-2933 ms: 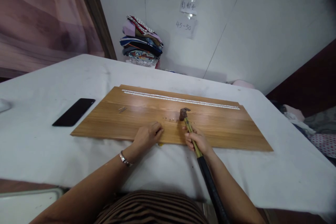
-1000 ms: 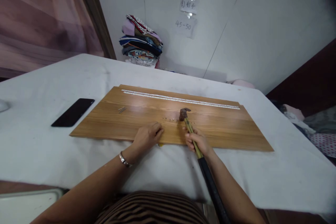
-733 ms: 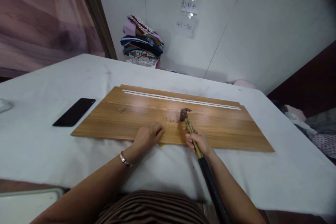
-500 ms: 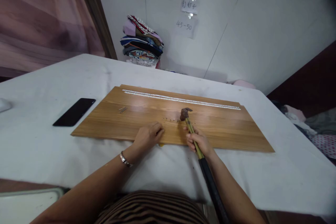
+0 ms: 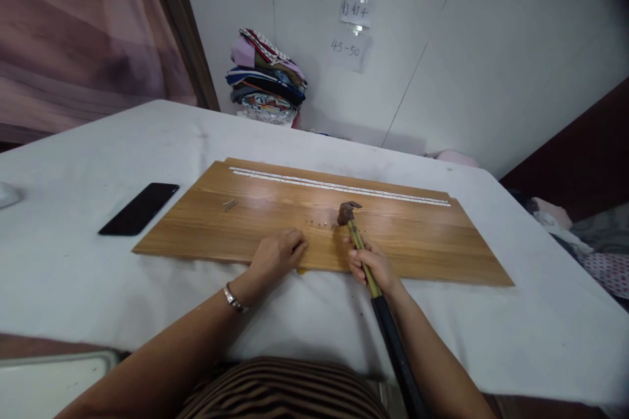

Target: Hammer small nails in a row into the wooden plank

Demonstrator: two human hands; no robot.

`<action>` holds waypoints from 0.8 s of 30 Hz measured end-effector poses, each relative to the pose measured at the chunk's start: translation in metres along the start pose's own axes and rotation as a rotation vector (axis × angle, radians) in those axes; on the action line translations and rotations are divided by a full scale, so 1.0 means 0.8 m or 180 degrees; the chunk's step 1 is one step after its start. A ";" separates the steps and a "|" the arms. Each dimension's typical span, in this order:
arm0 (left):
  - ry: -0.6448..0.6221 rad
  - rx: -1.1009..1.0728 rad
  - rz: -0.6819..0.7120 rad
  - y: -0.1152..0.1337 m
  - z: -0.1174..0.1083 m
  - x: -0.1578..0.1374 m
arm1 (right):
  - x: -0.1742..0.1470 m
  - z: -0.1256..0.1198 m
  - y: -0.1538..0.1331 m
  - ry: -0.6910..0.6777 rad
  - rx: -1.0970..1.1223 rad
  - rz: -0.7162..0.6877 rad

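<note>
Since a moment ago the hammer head has tipped up a little off the row of nails, while both my hands have kept their places. My right hand point(image 5: 371, 265) is curled tight round the hammer point(image 5: 358, 242), gripping the yellowish upper part of its handle close to the head; the lower handle is black and runs back under my forearm toward my body. The head is dark, rusty brown metal, sitting just above the wooden board point(image 5: 417, 242), beside a short row of small nails point(image 5: 319, 224) driven into it. My left hand point(image 5: 278, 255) lies knuckles up with its fingers bent, pressing on the near edge of the board just left of the hammer; a silver bracelet point(image 5: 232, 298) rings that wrist. The board lies flat on the white-covered table point(image 5: 73, 262), with a pale strip point(image 5: 339, 186) along its far edge and a few loose nails point(image 5: 228, 204) near its left end. A black phone point(image 5: 139, 209) lies on the table left of the board.
</note>
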State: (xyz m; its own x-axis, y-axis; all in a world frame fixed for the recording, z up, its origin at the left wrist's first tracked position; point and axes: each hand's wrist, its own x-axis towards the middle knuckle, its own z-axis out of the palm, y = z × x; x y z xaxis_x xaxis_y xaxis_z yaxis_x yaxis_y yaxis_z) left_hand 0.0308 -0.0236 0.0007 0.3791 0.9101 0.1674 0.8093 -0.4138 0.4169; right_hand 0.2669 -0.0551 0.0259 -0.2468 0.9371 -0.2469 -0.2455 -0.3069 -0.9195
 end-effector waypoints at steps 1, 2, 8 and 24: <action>0.0001 0.0005 -0.0002 0.001 -0.001 0.000 | 0.000 0.001 -0.001 0.0000 0.0004 0.0002; -0.0001 0.0016 0.0000 0.001 -0.001 0.000 | 0.000 0.002 -0.001 0.0003 0.0002 0.0015; 0.0024 0.0023 0.0032 -0.003 0.003 0.000 | 0.002 0.000 0.003 0.0024 -0.0013 0.0065; 0.0016 0.0064 0.0063 0.000 0.000 0.000 | 0.001 -0.002 0.002 0.0007 0.0025 0.0016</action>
State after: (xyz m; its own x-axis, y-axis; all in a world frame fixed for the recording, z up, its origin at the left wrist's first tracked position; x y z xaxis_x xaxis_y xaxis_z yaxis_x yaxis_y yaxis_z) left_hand 0.0308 -0.0236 0.0007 0.3928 0.9018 0.1801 0.8106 -0.4320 0.3953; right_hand 0.2677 -0.0543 0.0238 -0.2459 0.9359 -0.2522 -0.2515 -0.3129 -0.9159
